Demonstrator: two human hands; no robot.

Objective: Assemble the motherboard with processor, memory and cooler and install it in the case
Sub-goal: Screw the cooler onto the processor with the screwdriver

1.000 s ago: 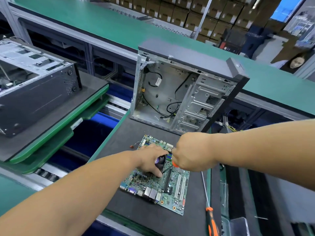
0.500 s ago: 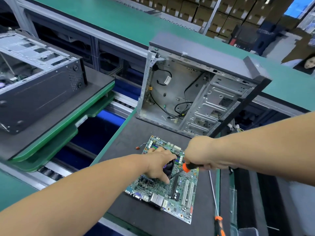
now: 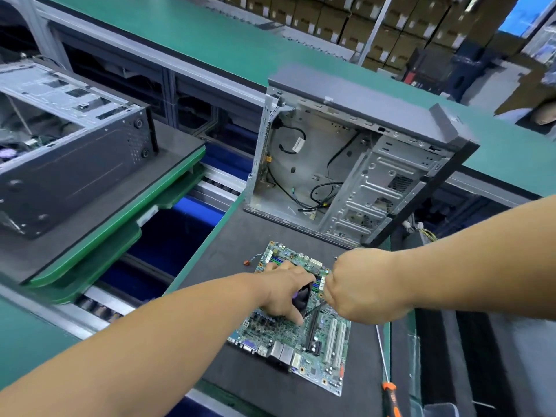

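While your left hand (image 3: 285,291) presses down on the cooler (image 3: 301,296), its fingers spread flat over the dark fan near the middle of the motherboard (image 3: 296,329), your right hand (image 3: 356,288) is closed in a fist around a tool whose dark shaft (image 3: 313,310) slants down from under the knuckles to the board just beside the cooler; the handle is hidden inside the fist, so you cannot tell from here what kind of tool it is. The left hand is open, gripping nothing, with its index finger stretched toward the near side of the fan. The motherboard lies flat on the dark mat (image 3: 234,251) of the desk (image 3: 192,260), its port block toward you and its 2 white expansion slots (image 3: 335,343) on the right side. A small loose wire with a red connector (image 3: 251,260) trails off the far left corner of the board. Behind the board, the case (image 3: 355,164) stands upright with its side open toward you, black cables (image 3: 325,191) hanging loose inside and the drive cage on the right; it is apart from the board. A second screwdriver with an orange handle (image 3: 391,398) lies on the desk to the right of the board, its thin shaft pointing away from you. On the left, another case (image 3: 69,152) rests on its side on a separate green-edged pallet (image 3: 126,212).
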